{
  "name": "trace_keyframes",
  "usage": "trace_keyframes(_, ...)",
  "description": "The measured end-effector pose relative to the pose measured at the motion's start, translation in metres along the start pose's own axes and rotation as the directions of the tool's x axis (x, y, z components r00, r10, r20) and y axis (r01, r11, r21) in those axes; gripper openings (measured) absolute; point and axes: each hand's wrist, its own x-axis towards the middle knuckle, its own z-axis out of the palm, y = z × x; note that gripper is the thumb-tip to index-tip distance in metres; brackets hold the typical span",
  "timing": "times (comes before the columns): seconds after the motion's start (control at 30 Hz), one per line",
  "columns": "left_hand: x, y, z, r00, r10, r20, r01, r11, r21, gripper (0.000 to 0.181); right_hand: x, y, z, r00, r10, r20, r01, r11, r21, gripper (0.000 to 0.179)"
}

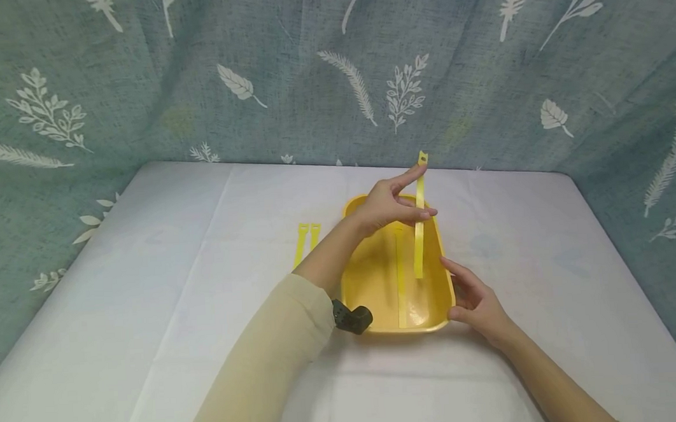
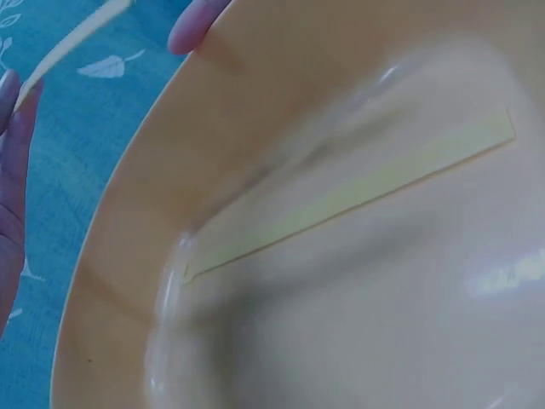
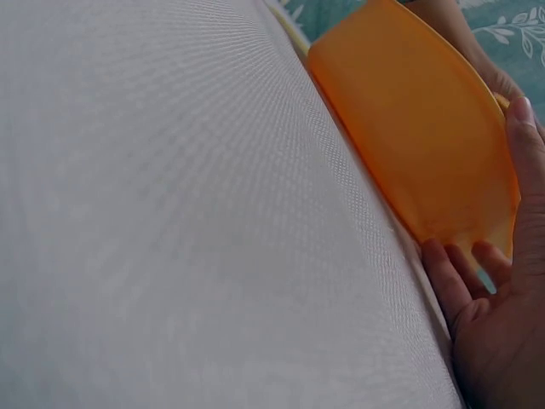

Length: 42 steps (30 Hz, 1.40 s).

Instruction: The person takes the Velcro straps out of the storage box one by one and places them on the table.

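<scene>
My left hand (image 1: 388,205) is above the far part of a yellow basin (image 1: 367,286) and holds a thin yellow strip (image 1: 418,248) in its fingers. The strip hangs downward, and its upper end is wider, with a notch and a small hole. A second yellow strip (image 2: 358,198) lies lengthwise on the basin's bottom. At the basin's right side, my right hand (image 1: 481,307) holds the wall. In the right wrist view, its fingers (image 3: 443,268) touch the outside low down while the thumb is up by the rim.
Left of the basin, two more yellow strips (image 1: 301,243) lie side by side on the white-covered table (image 1: 231,255), partly hidden by the left forearm. A dark device (image 1: 352,318) on the left wrist overlaps the basin's near left corner. Behind the table hangs a leaf-patterned green curtain (image 1: 285,80).
</scene>
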Motion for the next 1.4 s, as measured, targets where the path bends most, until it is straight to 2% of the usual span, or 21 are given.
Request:
trace_keyframes(0.23,-0.007,0.006,-0.011,1.000,0.003,0.020,-0.005,0.997,0.074,0.084,0.000,-0.001,0.000,1.000,-0.008,0.008,0.008,1.000,0.000,0.073)
trace_keyframes(0.43,-0.015,0.012,-0.020,1.000,0.003,-0.012,-0.001,0.992,0.126,0.087,0.000,-0.002,0.000,0.999,-0.027,0.019,0.027,1.000,0.012,0.073)
trace_keyframes(0.7,-0.028,0.017,-0.034,1.000,0.012,-0.015,-0.010,0.992,0.123,0.086,0.000,-0.001,0.000,1.000,-0.021,0.013,0.020,1.000,0.020,0.073)
trace_keyframes(0.87,-0.037,0.015,-0.046,1.000,0.020,-0.019,-0.017,0.994,0.110,0.085,0.000,0.000,0.000,0.999,-0.033,0.019,0.032,0.999,0.023,0.074)
trace_keyframes(1.13,-0.060,0.013,-0.065,1.000,0.000,-0.030,0.003,0.995,0.103,0.085,-0.001,0.000,0.000,1.000,-0.022,0.016,0.022,1.000,0.018,0.073)
trace_keyframes(1.4,-0.081,0.016,-0.081,0.997,-0.012,-0.071,0.023,0.987,0.159,0.086,-0.001,0.000,0.000,1.000,-0.001,-0.002,0.001,1.000,-0.009,0.072)
